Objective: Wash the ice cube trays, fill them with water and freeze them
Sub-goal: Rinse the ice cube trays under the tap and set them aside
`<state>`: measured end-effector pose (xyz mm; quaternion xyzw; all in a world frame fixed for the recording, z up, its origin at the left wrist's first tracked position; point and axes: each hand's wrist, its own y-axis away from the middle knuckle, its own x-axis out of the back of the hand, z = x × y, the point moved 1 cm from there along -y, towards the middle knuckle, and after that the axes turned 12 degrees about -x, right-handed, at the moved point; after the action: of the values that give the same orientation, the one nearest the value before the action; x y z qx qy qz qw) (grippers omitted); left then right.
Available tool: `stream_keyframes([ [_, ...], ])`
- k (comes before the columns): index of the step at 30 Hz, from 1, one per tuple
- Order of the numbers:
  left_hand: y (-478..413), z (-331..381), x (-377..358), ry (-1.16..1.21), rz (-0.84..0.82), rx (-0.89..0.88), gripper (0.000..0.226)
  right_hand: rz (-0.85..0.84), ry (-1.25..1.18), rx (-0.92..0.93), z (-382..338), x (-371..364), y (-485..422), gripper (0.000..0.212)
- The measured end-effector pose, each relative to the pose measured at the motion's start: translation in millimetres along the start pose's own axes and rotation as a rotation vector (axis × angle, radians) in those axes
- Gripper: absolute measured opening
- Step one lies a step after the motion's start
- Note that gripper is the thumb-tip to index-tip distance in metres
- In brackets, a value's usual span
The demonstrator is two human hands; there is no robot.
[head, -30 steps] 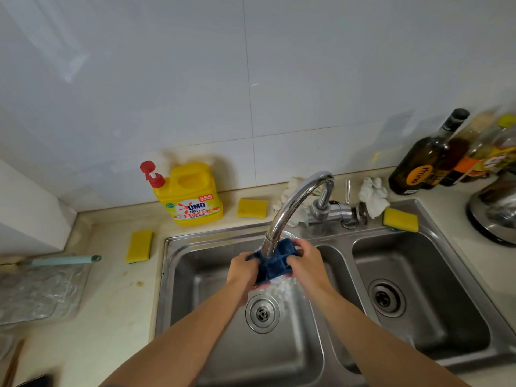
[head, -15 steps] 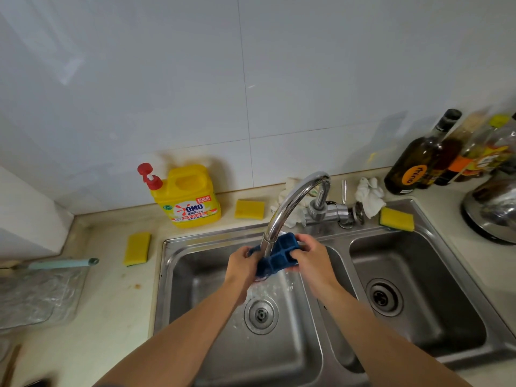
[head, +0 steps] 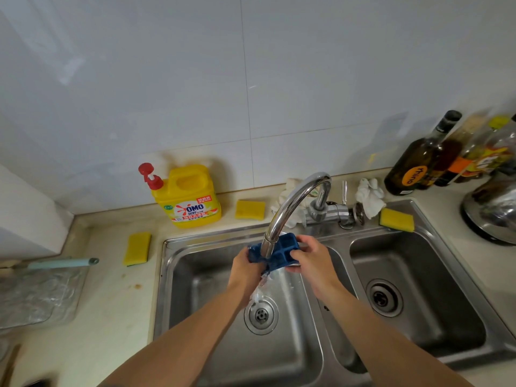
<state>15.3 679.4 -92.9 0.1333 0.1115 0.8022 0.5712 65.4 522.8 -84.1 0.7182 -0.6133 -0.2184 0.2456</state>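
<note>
Upper left of centre, a yellow plastic detergent jug with a red pump [head: 192, 202] stands against the tiled wall. Three yellow sponges are about: one flat on the counter left of the sink [head: 137, 248], one behind the sink [head: 250, 210], one on the back rim at the right [head: 397, 219]. A crumpled white cloth [head: 370, 196] sits by the tap base, dark glass bottles [head: 418, 160] crowd the upper right, and a pale teal-handled utensil [head: 60, 263] lies at the left edge.

Centre frame, the curved chrome tap [head: 293, 202] arcs over the left basin of the stainless steel double sink [head: 212, 275], and its spout cuts right across the small blue ice cube tray [head: 284, 251], hiding part of the tray's left half.

Against a second ago, the tray stays under the spout in the same two hands, but the broad white splash below it has narrowed to a thin stream of water [head: 262, 286] running off the near left corner towards the round drain [head: 261, 314].

Both bare forearms reach up from the bottom of the frame. The left hand [head: 245, 270] grips the tray's left end, fingers curled round it. The right hand [head: 312, 261] holds the right end, fingers wrapped over the far edge. The tray's open cells tilt toward the camera, above the left basin.
</note>
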Motion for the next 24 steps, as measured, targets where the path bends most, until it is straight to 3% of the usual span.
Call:
stream_keyframes([
  [9,-6,13,10,-0.07,0.126,-0.103,0.038,-0.113,0.156,-0.142,6,-12,1,0.04],
  [15,-4,15,19,-0.052,0.163,-0.161,0.04,-0.15,0.221,-0.082,6,-36,5,0.032],
  [20,-7,9,30,-0.017,0.168,-0.077,0.035,-0.086,0.202,-0.082,6,-33,3,0.034],
  [24,-6,8,25,0.157,0.127,0.011,0.029,-0.061,0.173,-0.064,5,-32,0,0.028],
])
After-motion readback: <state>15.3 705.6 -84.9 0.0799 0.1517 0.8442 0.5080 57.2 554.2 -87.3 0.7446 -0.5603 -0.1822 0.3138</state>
